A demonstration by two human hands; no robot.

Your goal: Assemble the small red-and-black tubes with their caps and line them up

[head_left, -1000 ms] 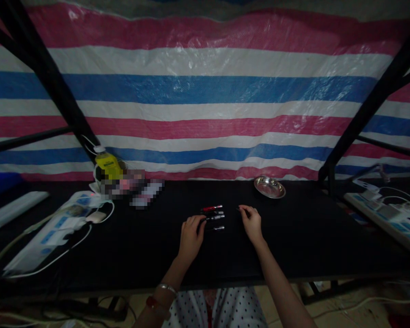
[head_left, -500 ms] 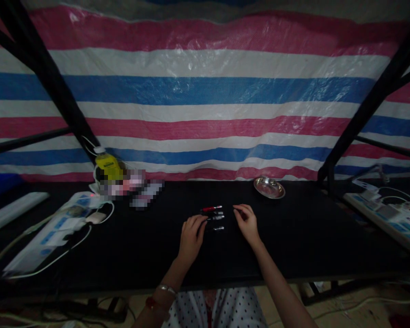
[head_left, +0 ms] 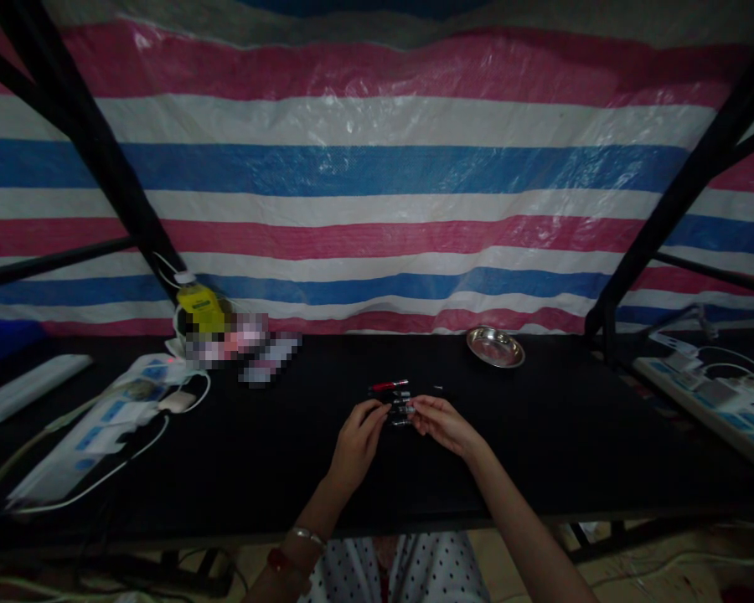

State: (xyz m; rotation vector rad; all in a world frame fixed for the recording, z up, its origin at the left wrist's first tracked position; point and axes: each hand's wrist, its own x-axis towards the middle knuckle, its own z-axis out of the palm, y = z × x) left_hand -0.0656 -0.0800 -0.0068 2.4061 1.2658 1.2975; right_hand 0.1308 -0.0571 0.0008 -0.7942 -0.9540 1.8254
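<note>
Between my two hands is a dark pen [head_left: 401, 409] with a clear, shiny end. My left hand [head_left: 358, 438] is closed on its left part, thumb and fingertips pinched together. My right hand [head_left: 444, 424] pinches the clear end from the right. Just beyond lie a red pen [head_left: 388, 386] with a silver tip and a dark pen [head_left: 401, 394], whose left part is hard to see. Another dark pen [head_left: 401, 423] lies on the near side, partly hidden by the fingers. A small dark piece [head_left: 438, 388] with a pale end, too small to name, lies past my right hand.
A shiny metal dish [head_left: 495, 347] stands at the back right of the black table [head_left: 257, 469]. Power strips with cables lie at the left [head_left: 100, 427] and far right. A yellow bottle [head_left: 201, 306] and blurred items stand at the back left. Black frame posts rise on both sides.
My right hand has moved left and nearer, and now grips the clear end of the pen in my left hand. The small dark piece now lies where my right fingers were.
</note>
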